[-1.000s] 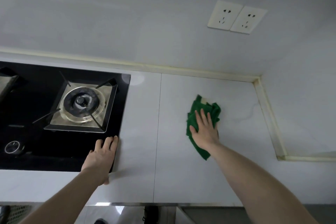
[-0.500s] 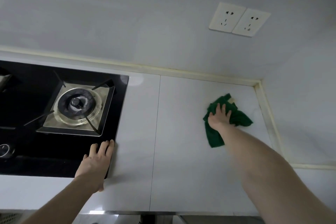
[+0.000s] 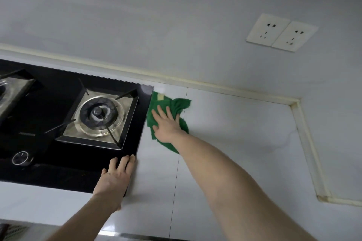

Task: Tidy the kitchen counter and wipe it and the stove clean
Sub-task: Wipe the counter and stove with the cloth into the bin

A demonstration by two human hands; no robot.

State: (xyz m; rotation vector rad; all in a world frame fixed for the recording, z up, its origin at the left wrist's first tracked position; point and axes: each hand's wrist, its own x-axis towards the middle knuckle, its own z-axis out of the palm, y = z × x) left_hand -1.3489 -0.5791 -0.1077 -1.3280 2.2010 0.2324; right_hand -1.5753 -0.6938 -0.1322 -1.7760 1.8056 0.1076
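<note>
A crumpled green cloth lies on the white counter, right beside the stove's right edge. My right hand presses flat on the cloth with fingers spread. The black glass stove fills the left side, with a steel burner on its right half. My left hand rests flat on the stove's front right corner, fingers together, holding nothing.
A round control knob sits at the stove's front. A second burner shows at the far left edge. Two wall sockets are above the counter. A yellowed sealant strip borders the back and right walls.
My right hand has swept the green cloth from the counter's far right corner leftward to the stove's edge. My left hand has stayed on the stove corner.
</note>
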